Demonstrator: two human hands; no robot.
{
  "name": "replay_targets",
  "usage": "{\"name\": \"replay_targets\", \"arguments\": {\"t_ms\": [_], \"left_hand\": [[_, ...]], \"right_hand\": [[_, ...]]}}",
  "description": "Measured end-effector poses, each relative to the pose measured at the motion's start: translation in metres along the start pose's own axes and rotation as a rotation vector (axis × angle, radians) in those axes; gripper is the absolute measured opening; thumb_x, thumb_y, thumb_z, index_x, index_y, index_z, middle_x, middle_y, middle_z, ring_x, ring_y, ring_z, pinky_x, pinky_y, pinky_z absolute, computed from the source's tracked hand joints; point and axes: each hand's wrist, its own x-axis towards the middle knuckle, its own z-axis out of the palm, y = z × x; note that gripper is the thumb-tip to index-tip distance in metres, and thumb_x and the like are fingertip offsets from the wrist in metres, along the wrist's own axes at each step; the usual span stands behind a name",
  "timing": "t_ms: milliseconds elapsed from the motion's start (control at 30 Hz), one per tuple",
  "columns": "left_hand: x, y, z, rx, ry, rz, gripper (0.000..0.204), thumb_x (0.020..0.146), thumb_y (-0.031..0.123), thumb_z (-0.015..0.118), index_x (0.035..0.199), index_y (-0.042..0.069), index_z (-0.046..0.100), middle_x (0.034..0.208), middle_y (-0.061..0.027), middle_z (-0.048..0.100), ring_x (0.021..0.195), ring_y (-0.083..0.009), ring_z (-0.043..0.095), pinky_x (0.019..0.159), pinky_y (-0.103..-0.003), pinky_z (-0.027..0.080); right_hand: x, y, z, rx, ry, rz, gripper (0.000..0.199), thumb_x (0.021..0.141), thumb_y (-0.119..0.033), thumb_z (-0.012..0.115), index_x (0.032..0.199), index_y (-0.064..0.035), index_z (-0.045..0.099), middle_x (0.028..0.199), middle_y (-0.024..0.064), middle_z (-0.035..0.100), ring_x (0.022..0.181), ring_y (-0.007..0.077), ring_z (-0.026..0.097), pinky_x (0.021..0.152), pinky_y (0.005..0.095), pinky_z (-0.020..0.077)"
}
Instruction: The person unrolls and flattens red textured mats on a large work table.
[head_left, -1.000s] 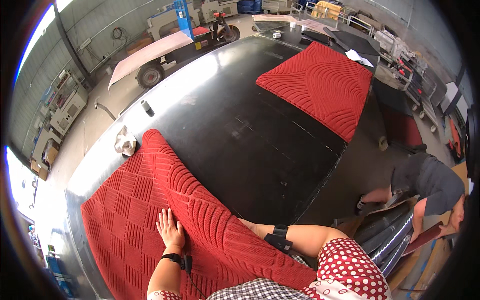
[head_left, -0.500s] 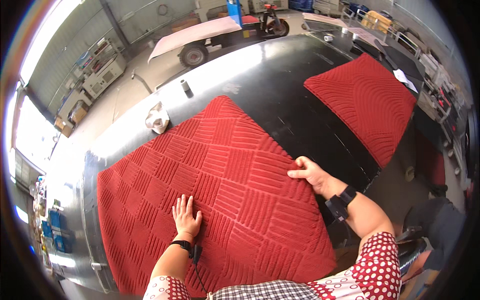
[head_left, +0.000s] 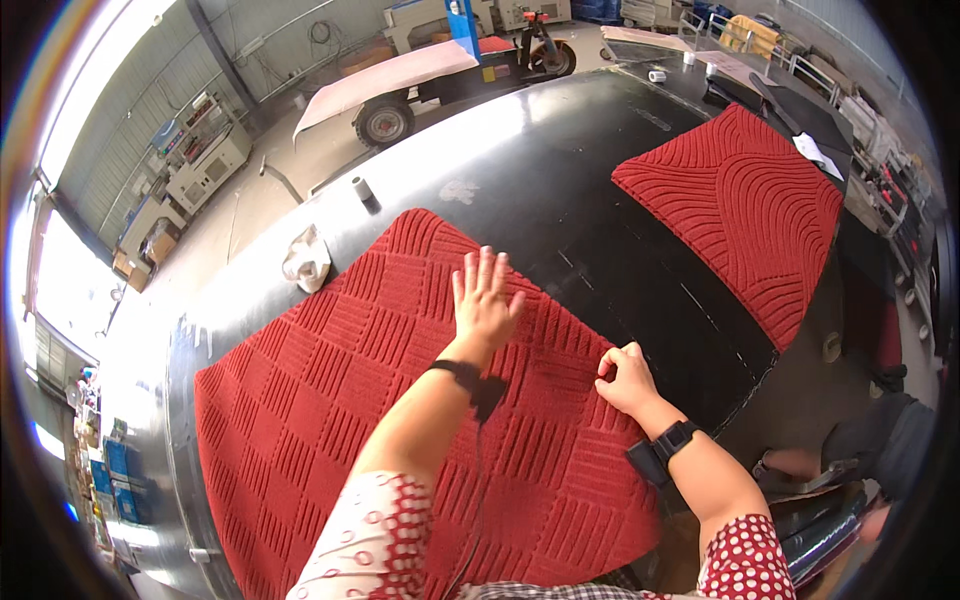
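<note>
A large red mat (head_left: 330,400) with a raised pattern of striped squares lies across the black tabletop (head_left: 540,220) in front of me. Flat on its upper part rests my left hand (head_left: 484,305), fingers spread and holding nothing. At the mat's right edge my right hand (head_left: 628,378) is closed, thumb and forefinger curled together; what is between them, if anything, is too small to make out. Both wrists wear black bands, and a cable hangs from the left one.
A second red mat (head_left: 740,215) with curved ridges lies at the far right. Beyond the large mat are a crumpled pale item (head_left: 306,260) and a small grey cylinder (head_left: 361,187). A three-wheeled cart (head_left: 450,85) stands behind the table. Part of another person (head_left: 880,440) shows at right.
My left hand has slid up and right across the mat from its middle to near the top edge. My right hand has shifted slightly down and its fingers have curled tighter.
</note>
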Motion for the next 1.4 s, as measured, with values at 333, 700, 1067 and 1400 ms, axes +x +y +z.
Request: {"name": "replay_targets", "arguments": {"t_ms": [333,700,1067,1400], "left_hand": [[-0.005,-0.004,0.073,-0.084,0.013,-0.138,0.079,0.095,0.050,0.049,0.156,0.007,0.021,0.163,-0.0140,0.018,0.150,-0.0339,0.016,0.120,-0.052,0.016],[-0.003,0.002,0.063,-0.034,-0.080,-0.130,0.071,0.092,0.050,0.052,0.153,0.016,0.035,0.159,-0.0163,0.029,0.147,-0.0354,0.026,0.119,-0.054,0.017],[-0.001,0.003,0.062,-0.047,-0.142,-0.159,0.073,0.089,0.048,0.054,0.152,0.018,0.036,0.160,-0.0145,0.027,0.150,-0.0329,0.020,0.120,-0.054,0.012],[0.005,-0.006,0.072,0.098,-0.168,-0.145,0.070,0.093,0.053,0.049,0.153,0.020,0.034,0.162,-0.0115,0.025,0.150,-0.0317,0.020,0.120,-0.053,0.015]], "right_hand": [[0.148,0.004,0.003,1.145,-0.617,0.572,0.048,0.085,-0.034,0.069,0.118,0.0007,0.063,0.117,0.0182,0.065,0.106,0.0275,0.061,0.103,0.0413,0.0425],[0.325,-0.083,0.084,0.791,-0.077,-0.126,0.035,0.075,-0.004,0.077,0.109,-0.0051,0.069,0.115,0.0069,0.066,0.112,0.0214,0.059,0.100,0.0336,0.0469],[0.248,-0.037,0.107,-0.335,0.006,-0.392,0.053,0.090,-0.037,0.061,0.141,-0.0259,0.052,0.156,0.0206,0.030,0.142,0.0399,0.029,0.114,0.0564,0.0251],[-0.224,0.045,-0.036,-0.227,0.243,0.277,0.044,0.077,-0.025,0.077,0.109,-0.0061,0.054,0.110,0.0160,0.049,0.103,0.0354,0.046,0.091,0.0486,0.0394]]}}
